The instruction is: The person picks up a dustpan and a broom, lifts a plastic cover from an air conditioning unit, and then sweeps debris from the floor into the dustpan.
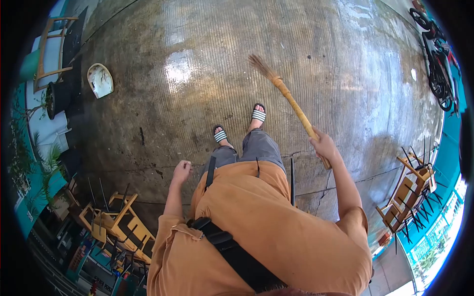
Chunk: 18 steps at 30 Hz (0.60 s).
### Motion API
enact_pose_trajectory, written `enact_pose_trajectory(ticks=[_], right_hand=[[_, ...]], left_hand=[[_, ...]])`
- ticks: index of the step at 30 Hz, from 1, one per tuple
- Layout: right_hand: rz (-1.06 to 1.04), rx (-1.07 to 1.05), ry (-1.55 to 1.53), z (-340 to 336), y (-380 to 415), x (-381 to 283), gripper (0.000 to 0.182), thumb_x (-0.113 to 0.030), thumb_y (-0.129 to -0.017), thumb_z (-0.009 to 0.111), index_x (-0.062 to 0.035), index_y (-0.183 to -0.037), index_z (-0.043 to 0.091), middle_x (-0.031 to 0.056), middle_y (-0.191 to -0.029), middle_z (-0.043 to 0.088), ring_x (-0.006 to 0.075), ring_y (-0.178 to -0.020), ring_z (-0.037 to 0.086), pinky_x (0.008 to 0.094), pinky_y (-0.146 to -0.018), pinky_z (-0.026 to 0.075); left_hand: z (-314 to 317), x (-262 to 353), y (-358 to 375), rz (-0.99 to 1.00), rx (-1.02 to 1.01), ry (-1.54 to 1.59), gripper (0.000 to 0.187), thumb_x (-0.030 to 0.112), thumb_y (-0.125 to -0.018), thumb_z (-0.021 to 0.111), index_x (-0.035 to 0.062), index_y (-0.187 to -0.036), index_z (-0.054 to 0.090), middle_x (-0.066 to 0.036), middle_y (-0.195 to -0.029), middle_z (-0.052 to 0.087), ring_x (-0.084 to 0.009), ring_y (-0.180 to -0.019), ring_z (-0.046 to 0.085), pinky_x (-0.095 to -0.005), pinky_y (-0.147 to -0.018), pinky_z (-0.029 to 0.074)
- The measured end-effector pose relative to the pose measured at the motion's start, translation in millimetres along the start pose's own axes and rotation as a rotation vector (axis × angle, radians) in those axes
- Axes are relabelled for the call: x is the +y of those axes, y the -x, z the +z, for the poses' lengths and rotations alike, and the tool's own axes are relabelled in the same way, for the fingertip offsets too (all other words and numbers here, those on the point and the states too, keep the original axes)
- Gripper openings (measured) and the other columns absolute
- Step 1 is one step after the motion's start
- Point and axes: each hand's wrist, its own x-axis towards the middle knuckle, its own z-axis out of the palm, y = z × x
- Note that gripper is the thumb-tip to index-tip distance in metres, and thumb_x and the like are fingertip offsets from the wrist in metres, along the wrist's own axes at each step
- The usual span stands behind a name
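Hand broom, in the head view, slants out over the wet, ridged concrete floor, the right hand wrapped around its handle near the butt. The left hand hangs, fingers curled; whether fully closed, I cannot tell.

Nothing here reads as a word or a number, not from where I'm standing! I'm taking the broom as my marker. Far off to its left, on the teal wall, I spot some small pale marks; they might be lettering, but they're too small to make out. Now over to the far right of the broom, to the motorbike with its flash of red: at this size and in that dark patch, I can't pick out a brand or a plate number on it.
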Motion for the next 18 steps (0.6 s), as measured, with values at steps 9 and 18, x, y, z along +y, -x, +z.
enact_pose_trajectory(ticks=[9,18], right_hand=[[-0.066,0.323,0.25,74.3,-96.3,8.6,0.057,-0.027,-0.083,0.053,-0.0052,-0.134,0.039,0.024,-0.08,0.063,0.0295,-0.054,0.062,0.0388,-0.059,0.052],[-0.002,0.022,0.13,97.5,-3.8,-61.8,0.055,-0.025,-0.083,0.044,-0.0066,-0.135,0.037,0.0261,-0.095,0.062,0.0349,-0.083,0.064,0.0426,-0.074,0.05]], left_hand=[[-12.3,14.4,-21.7,-0.015,-0.021,0.143,0.026,0.025,-0.093,0.047,0.0007,-0.097,0.053,-0.008,-0.084,0.063,-0.0156,-0.071,0.062,-0.029,-0.063,0.049],[-34.2,-123.5,-8.5,-0.042,0.055,0.41,0.021,0.021,-0.092,0.048,0.0017,-0.098,0.053,-0.01,-0.081,0.061,-0.0167,-0.065,0.061,-0.0308,-0.058,0.05]])
